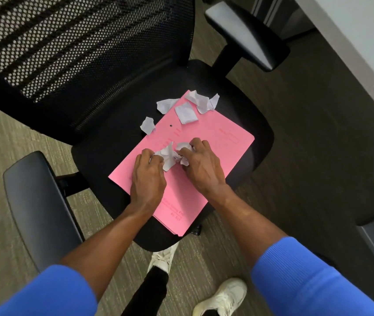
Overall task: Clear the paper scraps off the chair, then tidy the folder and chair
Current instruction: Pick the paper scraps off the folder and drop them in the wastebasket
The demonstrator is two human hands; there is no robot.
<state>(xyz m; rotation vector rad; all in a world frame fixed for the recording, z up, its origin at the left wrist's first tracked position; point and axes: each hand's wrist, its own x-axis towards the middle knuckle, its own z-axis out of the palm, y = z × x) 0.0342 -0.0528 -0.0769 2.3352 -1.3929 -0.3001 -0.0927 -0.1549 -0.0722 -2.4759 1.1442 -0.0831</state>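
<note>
Head view: I have my left hand (148,176) and right hand (201,164) pinching crumpled scraps (170,155) mid-folder (204,142) — gathering them into one wad, I judge. Four loose scraps (186,112) lie at the folder's far corner — on the chair (113,137) seat.

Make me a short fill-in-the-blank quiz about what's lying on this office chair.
1. The flat card folder on the black chair seat is ____ in colour.
2. Both hands, left hand and right hand, gather crumpled white ____ scraps.
3. The chair's backrest is black ____.

Missing words: pink; paper; mesh
</note>
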